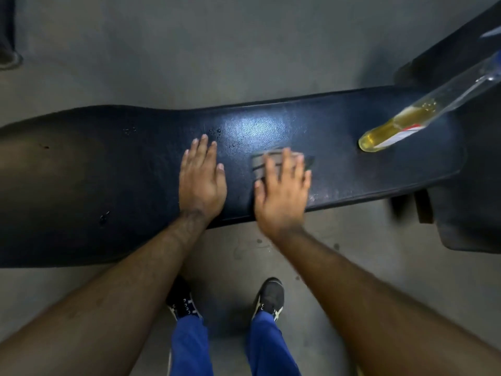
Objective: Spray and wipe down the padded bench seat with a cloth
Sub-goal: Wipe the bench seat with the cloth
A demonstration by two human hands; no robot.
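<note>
From the head camera we look straight down on the padded bench seat (pixel 339 137), a long dark blue slab of grained vinyl with rounded edges that runs from left to right across the picture. It has a soft sheen where light falls near its middle, and small droplets bead on it just beyond our left hand (pixel 202 175). That hand lies flat on the seat, palm down, fingers straight and close together, holding nothing. Our right hand (pixel 282 191) is just beside it, also flat with fingers spread, pressing on the cloth (pixel 260 164), a grey striped piece of fabric. Most of the cloth is hidden under the palm and fingers; only its far edge and left corner show, and both hand and cloth are blurred.

Toward the seat's right end stands a clear plastic spray bottle (pixel 393 128) holding yellow liquid, with a red and white label. Its top runs out at the picture's right edge, so we cannot make out the spray head.

The seat's left part is in shadow and its surface is hard to read there. Below it is a grey, smooth floor (pixel 189 50), with our dark shoes (pixel 271 294) and blue trousers (pixel 189 348).
</note>
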